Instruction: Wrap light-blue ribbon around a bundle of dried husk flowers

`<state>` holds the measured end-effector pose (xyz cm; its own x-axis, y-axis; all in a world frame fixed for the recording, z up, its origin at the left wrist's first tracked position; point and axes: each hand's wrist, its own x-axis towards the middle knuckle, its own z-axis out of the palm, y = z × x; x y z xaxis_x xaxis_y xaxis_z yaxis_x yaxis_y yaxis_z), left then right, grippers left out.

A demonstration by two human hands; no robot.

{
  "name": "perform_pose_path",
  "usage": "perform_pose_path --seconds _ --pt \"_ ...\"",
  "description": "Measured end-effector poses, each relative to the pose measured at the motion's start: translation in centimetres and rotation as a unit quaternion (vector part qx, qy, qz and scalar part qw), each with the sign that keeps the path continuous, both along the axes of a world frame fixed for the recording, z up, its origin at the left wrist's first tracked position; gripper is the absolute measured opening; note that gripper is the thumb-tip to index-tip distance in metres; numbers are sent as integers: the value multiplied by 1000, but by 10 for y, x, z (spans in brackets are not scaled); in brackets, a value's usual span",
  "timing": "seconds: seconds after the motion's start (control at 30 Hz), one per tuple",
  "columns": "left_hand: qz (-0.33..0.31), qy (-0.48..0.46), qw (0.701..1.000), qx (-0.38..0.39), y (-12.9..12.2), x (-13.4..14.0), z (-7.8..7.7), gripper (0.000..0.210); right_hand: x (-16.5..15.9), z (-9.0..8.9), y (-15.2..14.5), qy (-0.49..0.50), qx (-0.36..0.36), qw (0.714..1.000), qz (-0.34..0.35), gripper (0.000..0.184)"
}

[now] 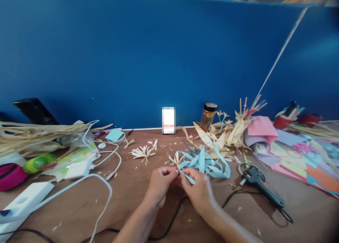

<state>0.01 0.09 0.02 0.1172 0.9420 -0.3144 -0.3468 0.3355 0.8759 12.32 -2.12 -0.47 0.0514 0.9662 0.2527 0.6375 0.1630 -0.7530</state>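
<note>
Close together at the middle of the table, both my hands are at the base of a small dried-husk flower (177, 159). My left hand (161, 184) is closed in a pinch on the flower's base. Between the thumb and fingers of my right hand (200, 190) is a light-blue ribbon (202, 161), which meets the flower at the fingertips. Loose loops of the ribbon lie on the table just beyond my right hand. A larger pale husk flower (143, 152) lies beyond my left hand, apart from it. My fingers partly hide the flower's lower end.
A glue gun (261, 188) lies at right, its black cord running under my forearms. Colored paper (291, 161), husks (235, 133) and a dark-lidded jar (208, 117) are beyond. At left are a white power strip (29, 202), cables and a green tape roll (39, 163).
</note>
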Motion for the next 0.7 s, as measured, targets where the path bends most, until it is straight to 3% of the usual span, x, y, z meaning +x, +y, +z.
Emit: perform_pose_path --seconds 0.7 --pt "24 1 1000 -8 -2 3 0 21 1 2 0 -71 23 997 -14 12"
